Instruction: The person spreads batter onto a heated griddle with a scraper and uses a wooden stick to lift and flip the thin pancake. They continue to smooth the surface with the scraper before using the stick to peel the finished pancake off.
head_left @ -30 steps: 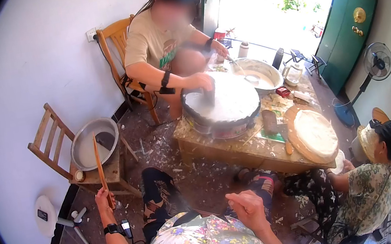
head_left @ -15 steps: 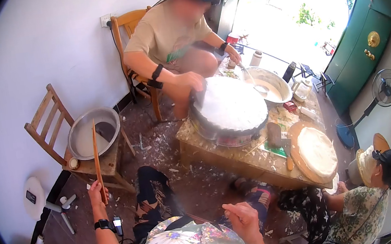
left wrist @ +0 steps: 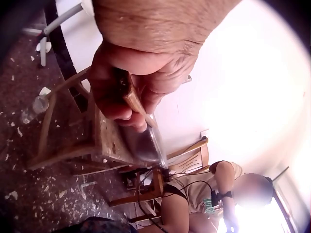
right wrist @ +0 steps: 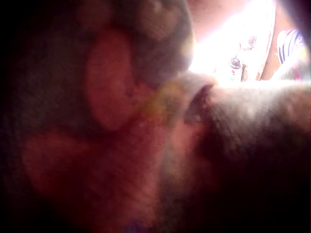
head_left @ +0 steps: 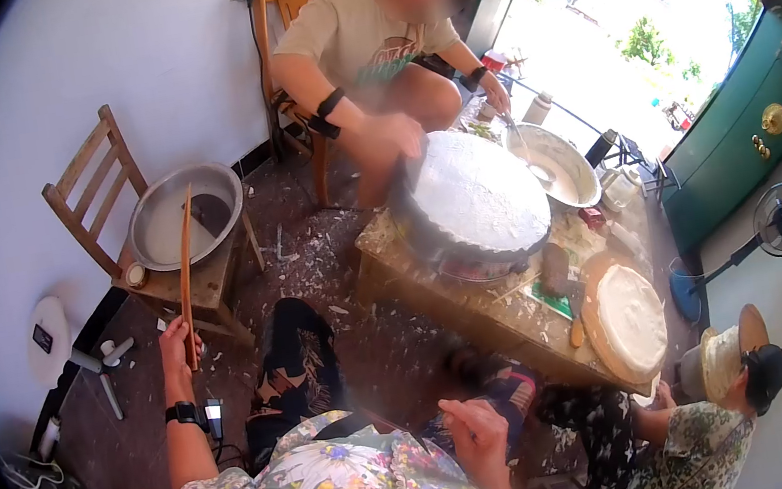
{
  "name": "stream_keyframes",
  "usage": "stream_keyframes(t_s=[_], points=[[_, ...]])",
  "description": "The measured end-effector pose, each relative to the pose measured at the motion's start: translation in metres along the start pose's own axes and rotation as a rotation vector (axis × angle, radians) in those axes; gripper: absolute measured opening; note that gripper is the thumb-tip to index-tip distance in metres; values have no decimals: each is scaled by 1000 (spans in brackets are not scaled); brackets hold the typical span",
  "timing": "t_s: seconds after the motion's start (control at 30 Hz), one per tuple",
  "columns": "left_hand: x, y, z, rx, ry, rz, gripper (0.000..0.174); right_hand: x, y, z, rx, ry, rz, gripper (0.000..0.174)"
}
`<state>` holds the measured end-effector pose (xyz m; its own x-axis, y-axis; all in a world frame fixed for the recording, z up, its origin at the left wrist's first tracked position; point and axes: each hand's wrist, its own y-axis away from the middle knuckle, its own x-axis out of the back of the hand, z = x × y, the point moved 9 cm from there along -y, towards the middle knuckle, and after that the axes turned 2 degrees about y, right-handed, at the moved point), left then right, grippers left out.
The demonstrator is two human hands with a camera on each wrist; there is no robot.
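Note:
In the head view the left hand [head_left: 176, 347] grips the lower end of a long, thin wooden stick [head_left: 187, 265], which points up in front of a metal basin [head_left: 143, 243]. The left wrist view shows the hand [left wrist: 141, 73] with thumb and fingers curled round the stick [left wrist: 135, 101]. Held near the chest, in front of the flowered shirt [head_left: 330, 476], the right hand [head_left: 478, 434] has loosely bent fingers and no visible object in it. The right wrist view is dark and blurred; patterned cloth fills much of it.
The basin stands on a wooden chair [head_left: 84, 204]. A low table [head_left: 384, 266] bears a round white-coated pan [head_left: 475, 196], a bowl of batter [head_left: 556, 164] and a stack of pale rounds [head_left: 631, 320]. One person [head_left: 368, 25] sits behind it, another [head_left: 694, 442] at right.
The head view has shifted. The seated person's hand has moved from the pan's top to its edge, and the pan looks more tilted. The left hand still grips the stick.

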<state>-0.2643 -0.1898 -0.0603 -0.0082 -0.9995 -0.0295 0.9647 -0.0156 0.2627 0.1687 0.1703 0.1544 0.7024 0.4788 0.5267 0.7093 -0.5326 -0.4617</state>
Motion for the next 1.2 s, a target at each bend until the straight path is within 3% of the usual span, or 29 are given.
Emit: stream_keyframes(t_s=[1.2], points=[[5,-1,-7,67,-38,-41,35,11,3,1,54,20,29,20]])
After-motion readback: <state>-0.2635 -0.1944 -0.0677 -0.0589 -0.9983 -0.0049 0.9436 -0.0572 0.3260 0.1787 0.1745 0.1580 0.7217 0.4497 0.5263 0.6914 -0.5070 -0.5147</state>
